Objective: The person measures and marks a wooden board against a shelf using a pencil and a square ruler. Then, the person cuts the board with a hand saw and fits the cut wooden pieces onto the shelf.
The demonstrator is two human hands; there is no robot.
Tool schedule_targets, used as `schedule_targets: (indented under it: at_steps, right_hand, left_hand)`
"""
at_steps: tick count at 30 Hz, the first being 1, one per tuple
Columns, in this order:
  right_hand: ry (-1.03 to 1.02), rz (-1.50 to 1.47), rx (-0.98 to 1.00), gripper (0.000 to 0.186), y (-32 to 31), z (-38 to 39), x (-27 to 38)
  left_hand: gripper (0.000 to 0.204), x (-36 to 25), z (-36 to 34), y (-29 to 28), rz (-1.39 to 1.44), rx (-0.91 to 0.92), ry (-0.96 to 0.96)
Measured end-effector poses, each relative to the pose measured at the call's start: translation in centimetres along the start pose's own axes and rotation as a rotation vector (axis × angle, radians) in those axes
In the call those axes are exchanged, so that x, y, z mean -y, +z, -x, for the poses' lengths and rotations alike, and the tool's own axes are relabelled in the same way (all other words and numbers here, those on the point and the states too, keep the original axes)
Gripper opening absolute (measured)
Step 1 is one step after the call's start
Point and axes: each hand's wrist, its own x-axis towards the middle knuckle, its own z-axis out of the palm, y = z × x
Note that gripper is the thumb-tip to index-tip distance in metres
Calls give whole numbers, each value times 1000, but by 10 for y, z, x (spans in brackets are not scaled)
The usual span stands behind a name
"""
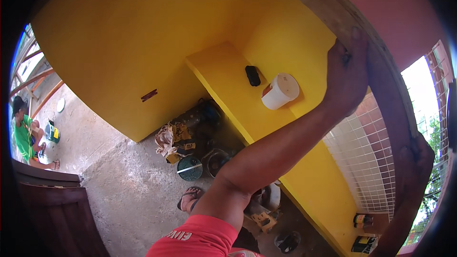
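Observation:
A brown wooden frame (388, 81) curves down the right side of the view, between a yellow wall and a pink one. My left hand (346, 74) is closed on its edge, with the bare forearm stretched up from a red sleeve. Lower on the same frame, my right hand (415, 164) also closes around the wood, its fingers partly in shadow. Anything small under either palm is hidden. Nearest the left hand, on the yellow ledge (228, 81), stand a white bucket (281, 91) and a black case-like object (253, 75).
Below the ledge lie a round container with a pale stick across it (190, 168), crumpled paper (164, 140) and scraps of wood (264, 221). Dark bottles (362, 220) stand at lower right. A person in green (23, 135) crouches far left near a bucket (52, 132). A dark door (62, 214) is lower left.

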Motion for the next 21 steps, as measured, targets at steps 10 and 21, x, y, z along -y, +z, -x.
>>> schedule_targets:
  at_steps: [10, 21]
  right_hand:
    - [-68, 184, 76, 35, -2, -3, 15]
    - [-214, 108, 111, 32, -6, -9, -4]
  left_hand:
    - [54, -11, 16, -4, 4, -146, -258]
    - [74, -61, 99, -36, -922, 281, -399]
